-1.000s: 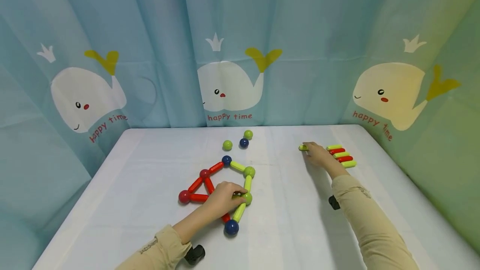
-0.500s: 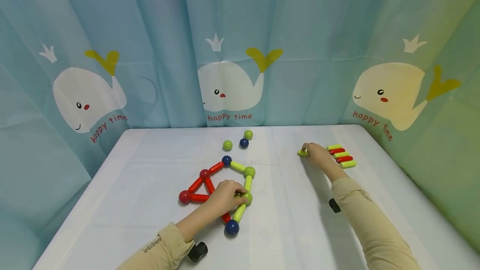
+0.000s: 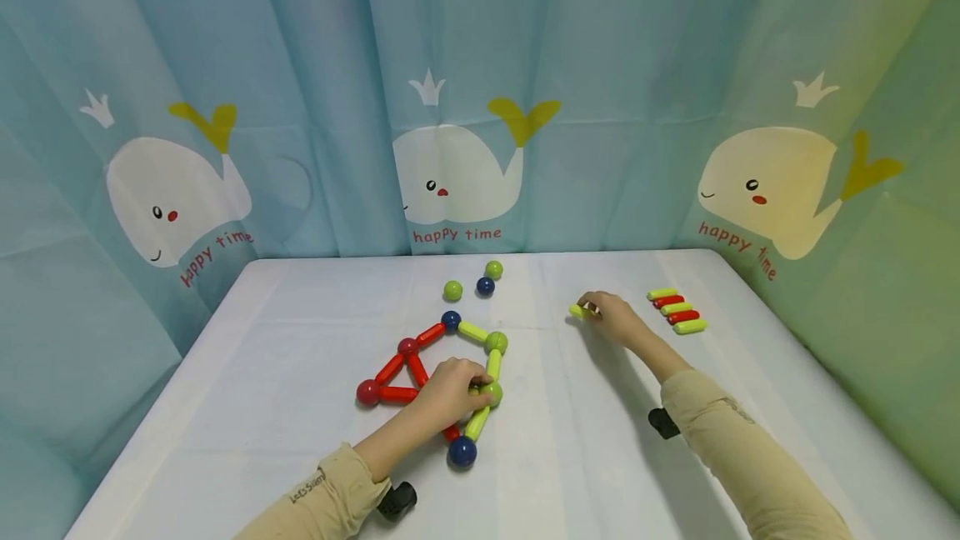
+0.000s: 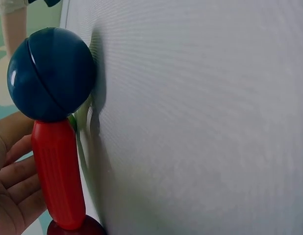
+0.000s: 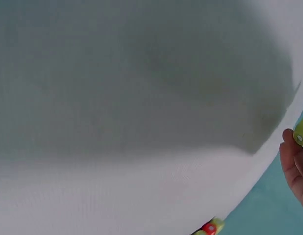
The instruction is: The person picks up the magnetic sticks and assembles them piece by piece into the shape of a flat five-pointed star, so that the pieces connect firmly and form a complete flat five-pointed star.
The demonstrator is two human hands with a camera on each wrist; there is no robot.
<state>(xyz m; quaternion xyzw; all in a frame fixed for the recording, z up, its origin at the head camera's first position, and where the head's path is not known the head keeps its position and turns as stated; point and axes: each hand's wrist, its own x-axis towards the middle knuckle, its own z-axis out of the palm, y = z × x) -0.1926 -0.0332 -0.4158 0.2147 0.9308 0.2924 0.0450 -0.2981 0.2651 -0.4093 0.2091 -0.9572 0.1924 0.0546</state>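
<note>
My left hand [image 3: 447, 391] pinches a green ball [image 3: 492, 394] between thumb and forefinger, at a corner of a flat frame of magnetic rods and balls. A green rod inside the frame is mostly hidden by those fingers. In the left wrist view a blue ball [image 4: 52, 73] joins a red rod [image 4: 58, 174], with the palm behind. My right hand [image 3: 613, 320] holds a green magnetic rod [image 3: 577, 310] by one end, above the table right of the frame. The right wrist view shows that rod [image 5: 302, 131] at its edge, in the fingertips.
Behind the frame lie two loose green balls [image 3: 453, 290] and a blue ball [image 3: 485, 286]. Several green and red rods [image 3: 678, 310] are lined up at the right of the white table [image 3: 285, 315]. A whale-print curtain [image 3: 337, 148] surrounds the table.
My right hand has carried the green rod leftward, away from the row of rods, and slightly nearer to me. The left hand stays at the green ball.
</note>
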